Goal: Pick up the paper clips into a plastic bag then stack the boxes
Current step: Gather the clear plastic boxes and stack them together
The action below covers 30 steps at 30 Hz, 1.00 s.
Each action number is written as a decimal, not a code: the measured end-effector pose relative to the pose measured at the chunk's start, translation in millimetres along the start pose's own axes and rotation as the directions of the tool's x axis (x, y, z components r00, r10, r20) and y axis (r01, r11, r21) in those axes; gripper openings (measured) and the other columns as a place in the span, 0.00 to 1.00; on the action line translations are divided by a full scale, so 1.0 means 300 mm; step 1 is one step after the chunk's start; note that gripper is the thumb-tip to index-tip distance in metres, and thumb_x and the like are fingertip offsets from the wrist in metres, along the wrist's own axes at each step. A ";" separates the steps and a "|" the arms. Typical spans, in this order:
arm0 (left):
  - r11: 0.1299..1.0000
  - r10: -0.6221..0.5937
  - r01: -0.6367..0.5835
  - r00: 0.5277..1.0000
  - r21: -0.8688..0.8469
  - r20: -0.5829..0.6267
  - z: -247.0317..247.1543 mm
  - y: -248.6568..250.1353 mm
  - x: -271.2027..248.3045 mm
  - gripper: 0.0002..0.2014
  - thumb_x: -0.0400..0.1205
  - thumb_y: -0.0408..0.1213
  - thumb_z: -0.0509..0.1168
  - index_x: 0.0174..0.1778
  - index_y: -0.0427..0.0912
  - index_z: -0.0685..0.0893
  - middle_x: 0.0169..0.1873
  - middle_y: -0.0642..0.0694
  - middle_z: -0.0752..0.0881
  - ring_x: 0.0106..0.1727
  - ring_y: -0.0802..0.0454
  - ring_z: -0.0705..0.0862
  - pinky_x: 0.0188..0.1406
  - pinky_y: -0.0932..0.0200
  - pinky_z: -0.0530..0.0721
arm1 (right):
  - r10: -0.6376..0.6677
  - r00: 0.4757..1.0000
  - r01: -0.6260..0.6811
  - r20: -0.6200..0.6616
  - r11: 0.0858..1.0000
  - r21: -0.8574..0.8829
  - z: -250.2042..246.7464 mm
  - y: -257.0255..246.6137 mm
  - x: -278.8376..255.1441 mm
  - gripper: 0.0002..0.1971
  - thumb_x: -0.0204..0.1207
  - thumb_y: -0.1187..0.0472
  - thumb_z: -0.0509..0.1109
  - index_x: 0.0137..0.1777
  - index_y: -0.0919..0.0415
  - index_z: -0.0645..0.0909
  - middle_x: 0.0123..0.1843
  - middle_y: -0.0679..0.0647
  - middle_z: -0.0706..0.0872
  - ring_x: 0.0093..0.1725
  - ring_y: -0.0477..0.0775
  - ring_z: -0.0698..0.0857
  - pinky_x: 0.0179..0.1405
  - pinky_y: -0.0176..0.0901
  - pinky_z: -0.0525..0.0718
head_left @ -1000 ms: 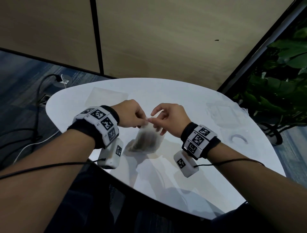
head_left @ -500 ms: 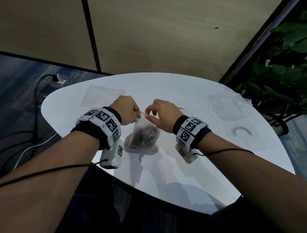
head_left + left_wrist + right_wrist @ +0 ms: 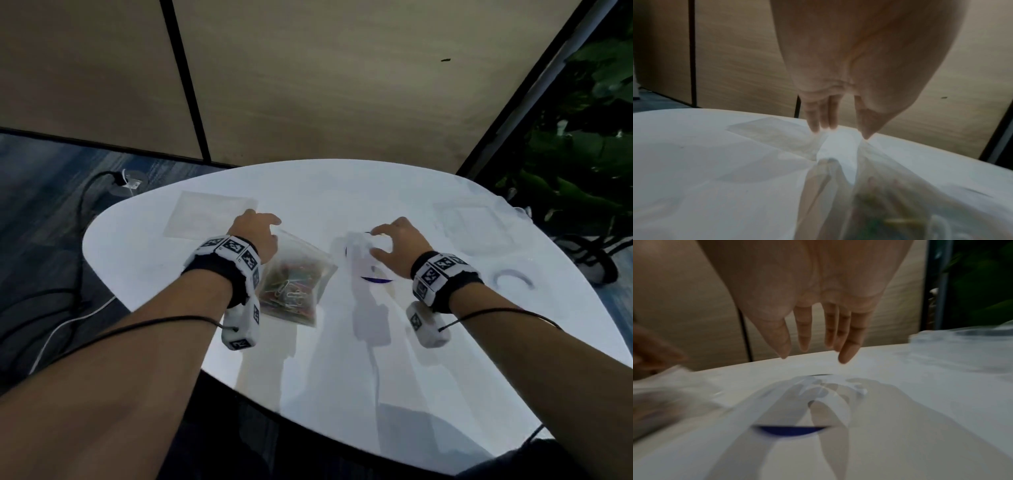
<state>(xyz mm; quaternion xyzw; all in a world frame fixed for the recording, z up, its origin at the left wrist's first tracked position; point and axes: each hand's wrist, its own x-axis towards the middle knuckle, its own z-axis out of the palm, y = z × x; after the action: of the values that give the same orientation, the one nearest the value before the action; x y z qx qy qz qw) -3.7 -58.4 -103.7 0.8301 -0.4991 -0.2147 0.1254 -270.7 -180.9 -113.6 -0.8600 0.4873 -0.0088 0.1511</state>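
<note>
A clear plastic bag full of coloured paper clips lies on the white table. My left hand pinches the bag's top corner between thumb and fingers, and the bag sags toward the wrist camera. To the right of the bag sits a small clear box with a dark blue edge. My right hand hovers over that box with fingers spread and straight. I cannot tell whether it touches the box.
Flat clear bags lie at the far left of the table. More clear boxes and a clear round piece with a bluish ring sit at the right. A plant stands beyond the right edge.
Both hands were pinching the bag's top. My right hand has let go and moved right over the clear box, while my left hand has laid the bag down and still holds it.
</note>
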 end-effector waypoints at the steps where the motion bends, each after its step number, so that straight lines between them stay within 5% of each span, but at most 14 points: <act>1: 0.999 -0.037 0.037 0.999 0.022 -0.014 0.017 -0.017 0.022 0.19 0.86 0.38 0.62 0.74 0.52 0.80 0.75 0.39 0.70 0.76 0.39 0.72 0.72 0.49 0.74 | 0.075 0.996 -0.076 -0.039 0.997 -0.032 -0.012 0.065 0.006 0.20 0.77 0.51 0.71 0.68 0.51 0.80 0.71 0.59 0.71 0.67 0.62 0.76 0.67 0.51 0.78; 5: 0.992 -0.122 0.123 0.988 0.001 -0.089 0.047 -0.092 0.116 0.13 0.83 0.42 0.66 0.63 0.56 0.87 0.83 0.40 0.56 0.84 0.42 0.57 0.81 0.49 0.64 | 0.344 0.929 -0.364 -0.139 0.917 -0.163 -0.060 0.323 -0.005 0.21 0.77 0.52 0.71 0.70 0.48 0.78 0.82 0.55 0.56 0.76 0.65 0.64 0.63 0.56 0.82; 8: 0.986 -0.146 0.147 0.989 0.077 -0.017 0.043 -0.151 0.158 0.13 0.83 0.51 0.65 0.63 0.61 0.87 0.86 0.39 0.56 0.87 0.42 0.50 0.86 0.47 0.54 | 0.452 0.888 -0.459 -0.089 0.855 -0.241 -0.055 0.488 -0.023 0.25 0.78 0.46 0.69 0.75 0.45 0.74 0.85 0.54 0.51 0.78 0.66 0.61 0.67 0.58 0.78; 12: 0.988 -0.105 0.093 0.990 0.127 0.090 0.070 -0.215 0.152 0.19 0.86 0.44 0.62 0.74 0.54 0.81 0.85 0.32 0.60 0.84 0.35 0.62 0.82 0.48 0.62 | 0.379 0.925 -0.363 0.007 0.892 -0.270 -0.030 0.572 -0.028 0.25 0.80 0.46 0.65 0.77 0.46 0.73 0.85 0.56 0.62 0.78 0.67 0.66 0.77 0.56 0.68; 17: 0.990 -0.088 0.094 0.994 0.107 -0.058 0.065 -0.177 0.132 0.19 0.87 0.35 0.62 0.73 0.34 0.80 0.77 0.35 0.74 0.78 0.34 0.72 0.78 0.47 0.69 | 0.313 0.949 -0.314 -0.038 0.932 -0.180 -0.058 0.503 -0.021 0.23 0.82 0.52 0.63 0.76 0.55 0.75 0.74 0.57 0.79 0.74 0.65 0.72 0.75 0.53 0.71; 19: 0.994 -0.100 0.106 0.985 0.032 -0.138 0.026 -0.134 0.123 0.15 0.84 0.35 0.67 0.65 0.36 0.87 0.71 0.35 0.82 0.73 0.34 0.78 0.74 0.46 0.76 | 0.280 0.960 -0.277 -0.008 0.947 -0.162 -0.064 0.452 -0.033 0.22 0.82 0.53 0.62 0.76 0.55 0.75 0.72 0.55 0.81 0.74 0.61 0.73 0.74 0.50 0.72; 21: 0.996 -0.076 0.067 0.974 -0.053 -0.214 -0.027 -0.066 0.102 0.07 0.81 0.31 0.69 0.49 0.43 0.93 0.59 0.37 0.89 0.61 0.37 0.86 0.59 0.50 0.85 | 0.223 0.974 -0.218 0.030 0.967 -0.132 -0.059 0.383 -0.053 0.21 0.83 0.54 0.61 0.75 0.55 0.75 0.72 0.54 0.81 0.73 0.58 0.74 0.72 0.46 0.72; 24: 0.972 0.004 -0.071 0.958 -0.224 -0.287 -0.080 0.080 0.078 0.16 0.77 0.23 0.63 0.30 0.49 0.84 0.40 0.45 0.92 0.46 0.43 0.90 0.43 0.60 0.81 | 0.131 0.986 -0.122 0.101 0.988 -0.098 -0.036 0.266 -0.091 0.21 0.83 0.54 0.60 0.75 0.54 0.76 0.74 0.55 0.78 0.73 0.57 0.76 0.70 0.45 0.72; 27: 0.878 0.163 -0.300 0.920 -0.373 -0.358 -0.079 0.264 0.034 0.19 0.75 0.20 0.58 0.42 0.53 0.80 0.36 0.50 0.90 0.44 0.44 0.90 0.45 0.65 0.80 | 0.061 0.978 -0.048 0.199 0.997 -0.067 0.004 0.153 -0.146 0.18 0.83 0.58 0.59 0.70 0.58 0.80 0.71 0.58 0.79 0.70 0.60 0.78 0.65 0.47 0.77; 30: 0.836 0.382 -0.481 0.856 -0.266 -0.347 -0.042 0.430 -0.036 0.27 0.79 0.21 0.61 0.67 0.54 0.81 0.42 0.49 0.90 0.47 0.52 0.87 0.55 0.66 0.82 | -0.054 0.965 0.057 0.258 0.998 -0.005 0.021 0.070 -0.209 0.15 0.79 0.61 0.61 0.61 0.59 0.83 0.61 0.60 0.86 0.62 0.61 0.84 0.56 0.46 0.82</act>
<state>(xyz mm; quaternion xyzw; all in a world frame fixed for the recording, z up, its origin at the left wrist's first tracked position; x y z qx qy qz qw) -102.2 -109.6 -35.7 0.6814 -0.6068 -0.1446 0.3827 -320.2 -136.8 -116.9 -0.8681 0.4393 0.1018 0.2075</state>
